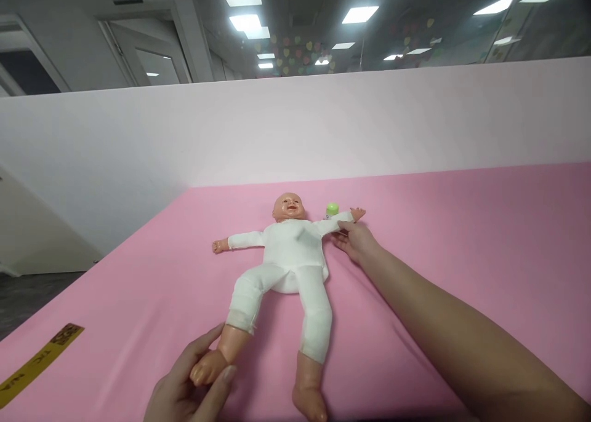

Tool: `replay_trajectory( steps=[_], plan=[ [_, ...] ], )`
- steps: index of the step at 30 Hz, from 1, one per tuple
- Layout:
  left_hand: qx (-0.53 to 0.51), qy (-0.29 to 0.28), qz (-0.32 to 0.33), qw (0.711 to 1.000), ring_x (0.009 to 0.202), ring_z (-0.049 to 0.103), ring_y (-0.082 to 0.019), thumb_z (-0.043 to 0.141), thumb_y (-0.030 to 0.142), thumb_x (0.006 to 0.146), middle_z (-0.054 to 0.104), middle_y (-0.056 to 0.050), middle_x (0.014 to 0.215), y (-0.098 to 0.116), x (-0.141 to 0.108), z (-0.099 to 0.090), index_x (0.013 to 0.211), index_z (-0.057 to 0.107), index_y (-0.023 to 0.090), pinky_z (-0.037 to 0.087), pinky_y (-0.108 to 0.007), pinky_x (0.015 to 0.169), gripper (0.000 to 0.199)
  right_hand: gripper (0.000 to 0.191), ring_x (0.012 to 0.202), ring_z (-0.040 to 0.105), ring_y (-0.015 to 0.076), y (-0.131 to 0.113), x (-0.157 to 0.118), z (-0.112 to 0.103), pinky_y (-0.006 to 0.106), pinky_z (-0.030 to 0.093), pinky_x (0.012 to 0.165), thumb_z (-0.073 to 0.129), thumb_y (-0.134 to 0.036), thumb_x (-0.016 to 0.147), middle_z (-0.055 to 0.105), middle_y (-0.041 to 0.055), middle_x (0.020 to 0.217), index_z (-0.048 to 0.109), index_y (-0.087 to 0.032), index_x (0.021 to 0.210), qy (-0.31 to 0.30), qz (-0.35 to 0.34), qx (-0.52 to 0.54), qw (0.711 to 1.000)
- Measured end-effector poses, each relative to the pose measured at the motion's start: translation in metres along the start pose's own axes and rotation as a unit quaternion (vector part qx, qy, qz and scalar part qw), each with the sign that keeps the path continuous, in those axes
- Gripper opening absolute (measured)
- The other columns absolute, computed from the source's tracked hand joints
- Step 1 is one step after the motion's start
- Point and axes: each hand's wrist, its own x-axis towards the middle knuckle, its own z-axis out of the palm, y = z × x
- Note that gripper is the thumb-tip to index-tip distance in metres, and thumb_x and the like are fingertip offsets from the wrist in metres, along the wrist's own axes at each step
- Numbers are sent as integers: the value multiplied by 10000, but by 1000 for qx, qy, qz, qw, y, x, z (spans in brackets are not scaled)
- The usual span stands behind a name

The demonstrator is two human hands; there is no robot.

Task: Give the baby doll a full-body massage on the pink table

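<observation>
A baby doll [293,248] with a white cloth body lies on its back on the pink surface, head away from me and arms spread. My left hand [187,379] is closed round its foot and ankle on the left side, thumb and fingers on either side. At the doll's arm on the right, my right hand [354,238] grips the white sleeve, thumb on top and fingers underneath. The doll's other leg and other arm rest on the surface, untouched. Just behind the held arm stands a small container with a green lid [332,209], its lower part partly hidden.
The pink covered table [438,256] runs back to a low white partition [323,127]. A yellow printed strip [41,363] lies at the table's left edge. Beyond the partition are a door [148,53], glass panels and ceiling lights. Dark floor [32,299] shows at the left.
</observation>
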Motion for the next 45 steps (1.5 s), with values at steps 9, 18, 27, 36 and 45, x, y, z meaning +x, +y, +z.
replay_trajectory(
  steps=[9, 18, 27, 36, 45],
  plan=[
    [10, 59, 24, 998, 849, 715, -214, 761, 555, 845, 751, -53, 1005, 39, 29, 21, 1319, 698, 197, 623, -310, 750, 597, 328, 1021, 707, 258, 15, -30, 24, 414, 588, 922, 664, -249, 929, 769, 38, 1131, 712, -282, 1252, -47, -374, -405, 833],
    [13, 39, 51, 998, 688, 658, -187, 707, 594, 855, 731, -12, 838, 77, 79, 58, 1291, 696, 214, 556, -324, 673, 578, 421, 1197, 581, 332, 27, -24, 30, 509, 456, 1144, 571, -107, 973, 711, 106, 1317, 760, -255, 1319, -86, -534, -602, 587],
    [1, 16, 39, 999, 748, 688, -200, 702, 621, 858, 740, -23, 884, 66, 92, 68, 1349, 657, 228, 568, -334, 710, 631, 422, 1271, 586, 298, 21, -31, 29, 457, 431, 1171, 594, -83, 926, 729, 67, 1335, 731, -207, 1306, -145, -518, -587, 605],
    [-12, 30, 9, 999, 814, 717, -223, 736, 623, 851, 749, -43, 952, 54, 56, 46, 1391, 642, 204, 615, -363, 752, 691, 404, 968, 719, 254, 14, -25, 14, 398, 574, 872, 734, -379, 915, 759, 52, 1163, 645, -271, 1294, -50, -333, -417, 844],
    [8, 49, -16, 999, 982, 765, -269, 826, 614, 757, 796, -71, 1090, 6, 23, 8, 1246, 755, 194, 641, -297, 806, 649, 450, 983, 778, 254, 3, 14, -11, 431, 684, 840, 648, -155, 880, 759, 89, 1186, 576, -261, 1311, -12, -18, -18, 1000]
  ],
)
